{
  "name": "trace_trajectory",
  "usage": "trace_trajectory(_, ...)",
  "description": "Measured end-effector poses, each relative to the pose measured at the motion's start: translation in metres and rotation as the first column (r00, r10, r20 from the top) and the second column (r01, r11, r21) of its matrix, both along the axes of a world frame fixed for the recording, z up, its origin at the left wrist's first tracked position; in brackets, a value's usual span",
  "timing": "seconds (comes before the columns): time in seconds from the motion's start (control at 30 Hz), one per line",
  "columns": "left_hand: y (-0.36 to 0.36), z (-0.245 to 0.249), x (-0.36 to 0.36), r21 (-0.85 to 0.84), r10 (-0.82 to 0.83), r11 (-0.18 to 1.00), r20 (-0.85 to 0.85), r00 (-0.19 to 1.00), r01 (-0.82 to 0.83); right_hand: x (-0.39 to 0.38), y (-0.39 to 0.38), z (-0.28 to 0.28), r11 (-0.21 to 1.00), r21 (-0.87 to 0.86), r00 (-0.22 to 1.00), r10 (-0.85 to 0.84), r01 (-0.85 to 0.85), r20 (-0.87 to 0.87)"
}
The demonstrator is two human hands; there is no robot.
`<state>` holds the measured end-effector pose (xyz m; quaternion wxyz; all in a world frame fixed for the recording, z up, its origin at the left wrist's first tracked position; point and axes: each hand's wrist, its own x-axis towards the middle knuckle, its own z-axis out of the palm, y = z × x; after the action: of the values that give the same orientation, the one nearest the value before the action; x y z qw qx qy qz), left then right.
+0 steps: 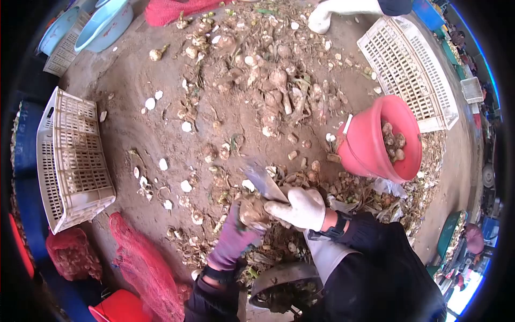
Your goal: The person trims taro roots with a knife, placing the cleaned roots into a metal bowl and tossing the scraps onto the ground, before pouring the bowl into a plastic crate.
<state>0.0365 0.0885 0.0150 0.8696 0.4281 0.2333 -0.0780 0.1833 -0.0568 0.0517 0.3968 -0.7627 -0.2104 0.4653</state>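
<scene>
My left hand (234, 240), in a purple knit glove, is closed around a large brown, papery bulb (254, 210) that looks like garlic. My right hand (301, 209), in a white glove, grips a knife (263, 181). Its broad blade points up and to the left, just above the bulb, and is smeared by motion. The knife's handle is hidden in my fist. Under and around both hands lie dry husks, cut stalks and scraps. More brown bulbs with stalks (279, 80) are heaped on the floor beyond.
To the right, a pink bucket (360, 140) holding several bulbs tilts near a white plastic crate (405, 70). Another crate (78, 155) stands left, above red mesh bags (142, 263). A metal bowl (279, 276) sits before me. Another person's gloved hand (320, 19) reaches in at the top.
</scene>
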Motion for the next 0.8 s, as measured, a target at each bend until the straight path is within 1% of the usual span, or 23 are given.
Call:
trace_trajectory(0.03,0.001,-0.002,-0.002,-0.012,-0.006,1.000,-0.017,1.000,0.006,-0.004,0.000,-0.002,0.993,0.105,0.984,0.030,-0.049,0.174)
trace_trajectory(0.07,0.004,-0.007,-0.005,0.073,0.010,0.997,-0.041,0.999,-0.007,-0.001,0.003,0.004,0.996,0.054,0.990,0.060,-0.067,0.125)
trace_trajectory(0.1,0.006,-0.011,-0.007,0.156,0.029,0.988,-0.064,0.998,-0.019,-0.004,-0.002,-0.008,0.985,0.066,0.909,0.119,-0.158,0.399)
trace_trajectory(0.13,0.006,-0.006,-0.008,0.122,0.079,0.990,-0.046,0.996,-0.073,-0.005,-0.005,-0.008,0.974,0.066,0.881,0.167,-0.218,0.443)
trace_trajectory(0.17,0.012,0.001,-0.004,0.102,0.015,0.995,-0.056,0.998,-0.010,-0.004,-0.007,-0.009,0.959,0.066,0.847,0.211,-0.277,0.488)
trace_trajectory(0.2,0.016,-0.008,-0.008,0.273,-0.008,0.962,-0.026,1.000,0.015,-0.006,-0.009,-0.012,0.927,0.007,0.740,0.295,-0.374,0.605)
trace_trajectory(0.23,0.018,-0.017,-0.011,0.441,-0.039,0.897,0.004,0.999,0.033,-0.010,-0.011,-0.013,0.929,0.005,0.747,0.295,-0.371,0.595)
trace_trajectory(0.27,0.018,-0.020,-0.008,0.658,-0.121,0.742,-0.064,0.991,0.133,-0.009,-0.011,-0.013,0.914,-0.046,0.722,0.348,-0.403,0.598)
trace_trajectory(0.33,0.015,-0.030,-0.011,0.660,-0.123,0.739,-0.068,0.990,0.137,-0.009,-0.011,-0.010,0.877,-0.155,0.662,0.449,-0.454,0.600)
trace_trajectory(0.4,0.014,-0.032,-0.011,0.668,-0.123,0.731,-0.069,0.990,0.137,-0.010,-0.014,-0.011,0.880,-0.132,0.649,0.430,-0.455,0.628)
trace_trajectory(0.47,0.010,-0.022,-0.007,0.795,-0.159,0.597,-0.013,0.987,0.107,-0.012,-0.016,-0.014,0.882,-0.111,0.634,0.412,-0.458,0.655)
trace_trajectory(0.5,0.007,-0.014,-0.004,0.795,-0.161,0.598,-0.010,0.987,0.106,-0.012,-0.018,-0.017,0.899,-0.092,0.642,0.374,-0.428,0.670)
trace_trajectory(0.53,0.003,-0.005,-0.001,0.746,-0.122,0.659,-0.022,0.992,0.097,-0.013,-0.020,-0.020,0.914,-0.073,0.648,0.337,-0.399,0.683)
trace_trajectory(0.57,0.000,-0.001,0.001,0.694,-0.080,0.716,-0.035,0.996,0.082,-0.014,-0.022,-0.024,0.913,-0.076,0.644,0.340,-0.401,0.685)
trace_trajectory(0.6,-0.002,-0.009,-0.003,0.705,-0.108,0.703,-0.024,0.994,0.094,-0.015,-0.022,-0.029,0.925,-0.037,0.644,0.292,-0.379,0.707)
trace_trajectory(0.63,-0.004,-0.003,-0.002,0.705,-0.109,0.703,-0.021,0.994,0.092,-0.015,-0.023,-0.033,0.935,0.004,0.644,0.242,-0.356,0.726)
trace_trajectory(0.67,-0.006,0.008,0.000,0.623,-0.036,0.781,-0.019,0.999,0.040,-0.015,-0.023,-0.034,0.934,0.040,0.647,0.215,-0.356,0.731)
trace_trajectory(0.7,-0.008,0.015,0.001,0.533,0.036,0.846,-0.027,0.999,-0.016,-0.012,-0.025,-0.035,0.934,0.039,0.647,0.214,-0.354,0.732)
trace_trajectory(0.73,-0.007,0.004,0.003,0.818,-0.123,0.565,0.215,0.969,-0.109,-0.008,-0.026,-0.036,0.916,0.051,0.636,0.236,-0.399,0.735)
trace_trajectory(0.77,-0.004,0.003,-0.001,0.818,-0.126,0.565,0.214,0.969,-0.107,-0.007,-0.027,-0.036,0.894,0.062,0.624,0.258,-0.443,0.738)
trace_trajectory(0.8,-0.001,0.006,-0.004,0.609,-0.101,0.793,0.144,0.984,-0.007,-0.007,-0.027,-0.034,0.893,-0.013,0.595,0.310,-0.449,0.742)
